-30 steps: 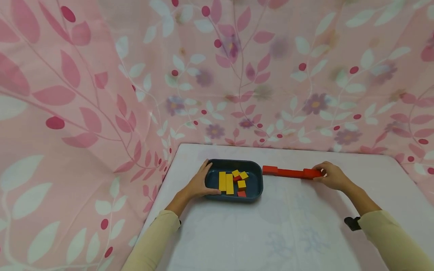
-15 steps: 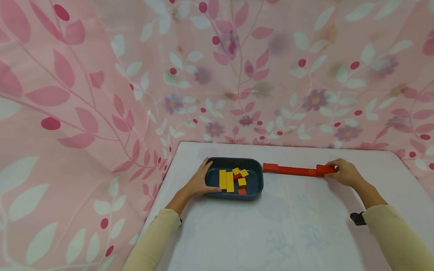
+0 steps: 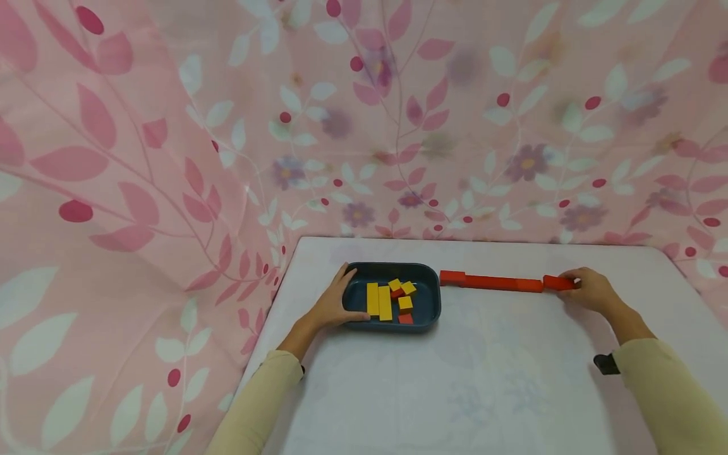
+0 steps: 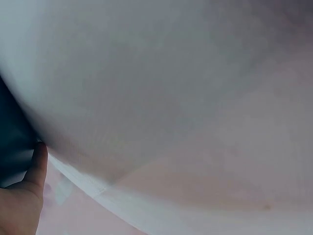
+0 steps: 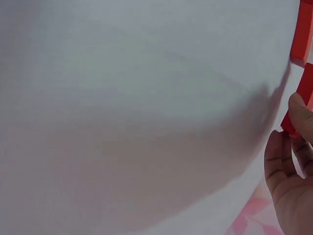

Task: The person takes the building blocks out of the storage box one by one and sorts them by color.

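My left hand (image 3: 330,306) holds the left end of a dark blue rectangular tray (image 3: 428,323), its thumb over the near rim and its fingers spread along the left side. Inside the tray lie two long yellow blocks (image 3: 385,303), several small yellow cubes (image 3: 405,304) and some red pieces (image 3: 406,319). At the far right, my right hand (image 3: 594,291) pinches a red block (image 3: 557,282) between thumb and fingers. That block sits just past the right end of a row of red blocks (image 3: 491,283), with a narrow gap between. In the right wrist view, the thumb presses the red block (image 5: 305,88).
The row of red blocks starts beside the tray's right wall, near the far edge of the table (image 3: 466,379), which has a white cover. Pink floral cloth (image 3: 398,126) hangs behind the table and along its left side.
My right hand has moved right. Its red block, earlier resting over the row's right part, now lies beyond the end. The left hand and tray stay put.
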{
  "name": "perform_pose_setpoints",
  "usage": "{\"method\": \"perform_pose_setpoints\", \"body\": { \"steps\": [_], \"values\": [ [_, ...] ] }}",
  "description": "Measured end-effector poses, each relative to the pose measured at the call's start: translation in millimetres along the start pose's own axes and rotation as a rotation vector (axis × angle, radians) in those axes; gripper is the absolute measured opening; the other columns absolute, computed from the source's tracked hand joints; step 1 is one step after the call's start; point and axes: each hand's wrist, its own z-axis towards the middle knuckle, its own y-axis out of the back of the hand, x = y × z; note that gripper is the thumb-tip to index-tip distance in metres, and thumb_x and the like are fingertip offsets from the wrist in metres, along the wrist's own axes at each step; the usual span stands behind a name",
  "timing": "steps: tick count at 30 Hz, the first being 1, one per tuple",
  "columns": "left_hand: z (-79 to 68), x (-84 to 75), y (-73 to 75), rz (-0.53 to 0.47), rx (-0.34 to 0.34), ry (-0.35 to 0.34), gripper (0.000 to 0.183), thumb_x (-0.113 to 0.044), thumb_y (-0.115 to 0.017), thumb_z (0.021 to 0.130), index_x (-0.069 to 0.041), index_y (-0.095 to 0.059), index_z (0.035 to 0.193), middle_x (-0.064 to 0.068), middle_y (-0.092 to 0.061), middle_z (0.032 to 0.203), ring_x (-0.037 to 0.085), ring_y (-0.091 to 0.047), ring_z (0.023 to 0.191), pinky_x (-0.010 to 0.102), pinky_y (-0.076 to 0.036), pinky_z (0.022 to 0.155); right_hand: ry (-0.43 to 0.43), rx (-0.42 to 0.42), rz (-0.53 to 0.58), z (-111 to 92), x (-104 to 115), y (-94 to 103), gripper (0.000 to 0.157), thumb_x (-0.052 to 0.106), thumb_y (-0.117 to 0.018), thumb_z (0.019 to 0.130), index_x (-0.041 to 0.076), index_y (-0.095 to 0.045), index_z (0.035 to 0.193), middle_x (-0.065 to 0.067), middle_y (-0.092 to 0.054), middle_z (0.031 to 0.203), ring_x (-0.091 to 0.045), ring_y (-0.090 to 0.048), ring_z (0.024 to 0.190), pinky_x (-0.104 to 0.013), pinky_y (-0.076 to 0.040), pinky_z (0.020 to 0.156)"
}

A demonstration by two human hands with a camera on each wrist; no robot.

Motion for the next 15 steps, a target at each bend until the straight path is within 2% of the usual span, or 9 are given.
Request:
{"method": "perform_pose_setpoints", "body": {
  "steps": [6, 11, 15],
  "values": [
    [-1.1, -0.9, 1.3, -0.001, 0.01, 0.007, 0.12, -0.071, -0.077, 0.066, -0.024, -0.019, 0.159, 0.003, 0.0, 0.169, 0.032, -0.02, 0.152, 0.062, -0.029, 0.115, -0.082, 0.089, 0.036, -2.1, -5.9, -3.0, 0.045, 0.015, -0.073, 0.086, -0.01, -0.059, 0.121, -0.037, -0.053, 0.117, -0.047, -0.053, 0.096, -0.048, -0.053, 0.075],
    [-1.9, -2.2, 1.1, -0.01, 0.003, 0.012, 0.116, -0.069, -0.078, 0.067, -0.026, -0.021, 0.159, 0.003, -0.001, 0.169, 0.033, -0.021, 0.151, 0.063, -0.03, 0.114, -0.082, 0.101, 0.034, -1.0, -6.0, -2.1, 0.042, 0.013, -0.071, 0.086, -0.009, -0.061, 0.119, -0.037, -0.055, 0.115, -0.047, -0.053, 0.096, -0.051, -0.052, 0.076],
    [-0.6, -2.2, 0.8, -0.009, 0.0, 0.014, 0.112, -0.064, -0.08, 0.069, -0.028, -0.022, 0.158, 0.002, -0.001, 0.169, 0.033, -0.022, 0.151, 0.064, -0.03, 0.114, -0.101, 0.13, 0.052, 1.3, -5.8, 1.0, 0.046, 0.016, -0.07, 0.087, -0.008, -0.059, 0.124, -0.038, -0.054, 0.119, -0.046, -0.053, 0.098, -0.052, -0.051, 0.079]
  ]
}}
